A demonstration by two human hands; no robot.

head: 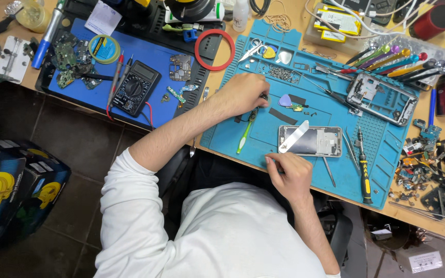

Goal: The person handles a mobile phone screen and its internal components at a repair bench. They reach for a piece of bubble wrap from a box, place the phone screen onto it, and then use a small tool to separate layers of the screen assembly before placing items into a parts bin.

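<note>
Left hand [244, 94]: fingertips curl under, so what they pinch is hidden. Right hand [290, 174] covers the near corner of the opened phone [312, 141]. Small screws [280, 73] on the blue mat [263, 135] too small to count. Yellow-and-black boxes [11, 190] cut off by left edge.

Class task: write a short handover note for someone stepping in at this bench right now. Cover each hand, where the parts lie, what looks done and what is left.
Left hand: closed, fingertips pinching a small dark part on the teal silicone work mat; a green-handled tool lies just below it.
Right hand: steadies the near edge of the opened silver phone body; grip unclear.
A white flat pry tool rests tilted across that phone.
A second stripped phone frame lies at the mat's far right.
A yellow-and-black screwdriver lies right of the phone.
Done: phone opened, loose screws set aside.
Left: interior work, reassembly.
</note>
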